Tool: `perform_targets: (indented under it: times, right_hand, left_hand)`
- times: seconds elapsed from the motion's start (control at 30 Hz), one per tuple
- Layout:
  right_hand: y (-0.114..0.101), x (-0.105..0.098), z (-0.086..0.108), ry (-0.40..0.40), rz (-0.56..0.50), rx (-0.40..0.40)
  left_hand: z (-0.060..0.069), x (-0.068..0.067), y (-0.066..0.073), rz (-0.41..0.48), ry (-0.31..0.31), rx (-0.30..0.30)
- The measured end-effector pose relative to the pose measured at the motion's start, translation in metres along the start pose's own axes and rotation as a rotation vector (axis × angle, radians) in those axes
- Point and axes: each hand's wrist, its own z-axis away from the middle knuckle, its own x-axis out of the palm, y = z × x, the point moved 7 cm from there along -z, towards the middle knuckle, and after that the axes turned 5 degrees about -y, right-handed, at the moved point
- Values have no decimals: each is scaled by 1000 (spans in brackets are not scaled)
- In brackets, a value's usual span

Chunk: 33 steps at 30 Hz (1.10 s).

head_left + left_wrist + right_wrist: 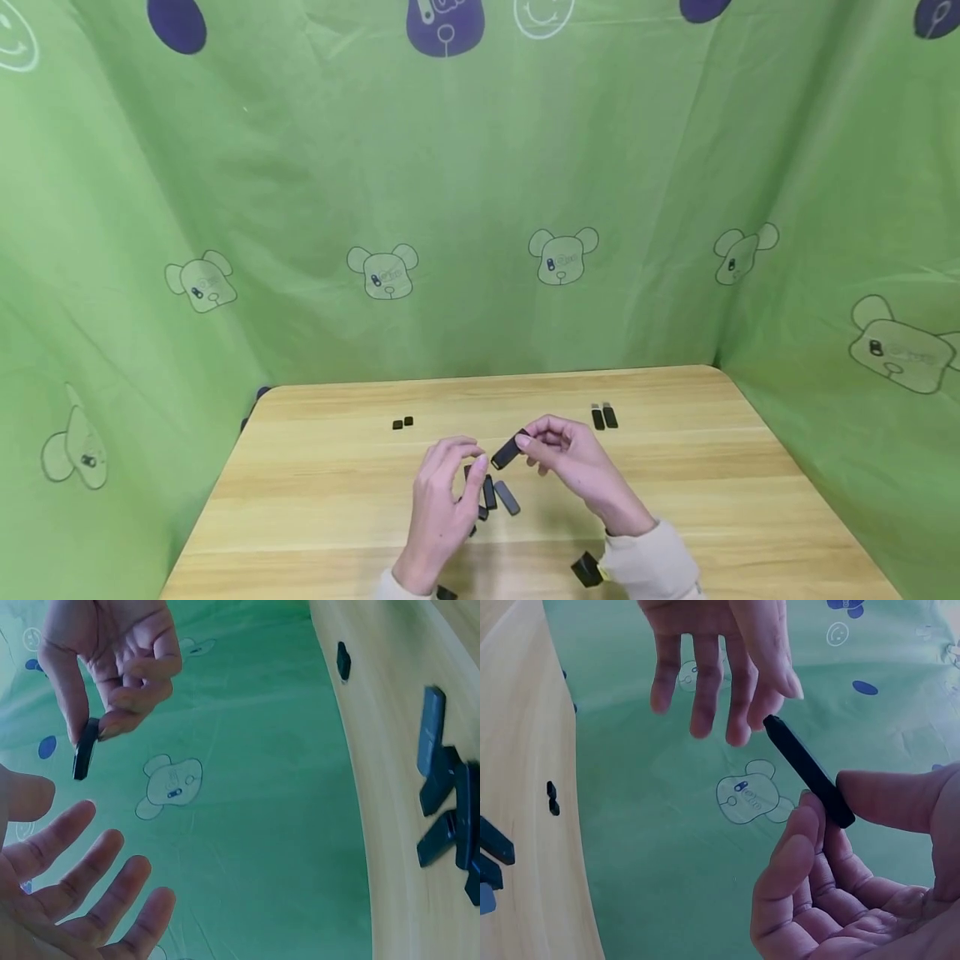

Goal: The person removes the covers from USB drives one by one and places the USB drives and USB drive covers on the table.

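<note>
1. Black stick (510, 450): held up over the wooden table (315, 492), gripped near one end by the right hand (581, 467), thumb against fingers.
2. Long axis, head view: diagonal, gripped end upper right, free end lower left, pointing toward the left hand (442, 500).
3. Right wrist view: same axis runs lower right (grip) to upper left (free end). Left wrist view: steep, free end down and slightly left.
4. Left hand: fingers extended and spread, thumb apart, empty. Near the stick's free end, small gap between.
5. Below the hands: loose pile of dark sticks (490, 492), partly hidden by left hand; grey stick (507, 497) just beside, slanted.
6. Farther back on table: two small black pieces (397, 425) left, two sticks with metal ends (610, 416) right, ends pointing away from the person.
</note>
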Motion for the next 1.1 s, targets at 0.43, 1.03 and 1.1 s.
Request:
perform_targets:
  times: [0.43,1.03,1.1]
  right_hand:
    - [-6,9,5,-48,-9,-32]
    - [-13,22,12,-147,19,-138]
    - [-14,21,12,-147,32,-139]
  left_hand:
    - [1,10,8,118,-89,-16]
    - [5,21,-2,393,-232,-277]
    - [2,21,-3,413,-227,-283]
